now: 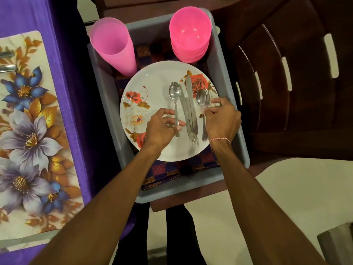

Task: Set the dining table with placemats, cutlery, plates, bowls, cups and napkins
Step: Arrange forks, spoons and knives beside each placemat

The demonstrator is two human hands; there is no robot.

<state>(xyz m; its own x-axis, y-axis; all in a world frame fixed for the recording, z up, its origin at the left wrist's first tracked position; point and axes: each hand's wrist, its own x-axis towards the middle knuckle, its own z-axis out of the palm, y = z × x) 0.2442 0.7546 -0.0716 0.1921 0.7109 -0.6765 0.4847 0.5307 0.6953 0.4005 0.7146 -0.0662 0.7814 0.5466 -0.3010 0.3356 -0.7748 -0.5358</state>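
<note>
A white plate [152, 87] with red roses lies in a grey tub [107, 104]. Cutlery rests on the plate. My left hand [162, 127] pinches the handle of a spoon [174, 92]. My right hand [222, 119] grips the handles of a second spoon [200, 98] and a fork [206, 96] together. A knife [189, 88] and another fork [194, 139] lie loose between my hands. Pink stacked cups [112, 44] and pink stacked bowls [190, 33] stand at the tub's far end. A flowered placemat [28, 131] lies on the purple-clothed table at left.
The tub sits on a dark brown chair [277, 83], with checked cloth [164, 170] under the plate. Two cutlery handles [7, 61] rest on the placemat's far left edge. Pale floor [286, 188] lies to the right, with a grey object [336, 243] at the bottom right corner.
</note>
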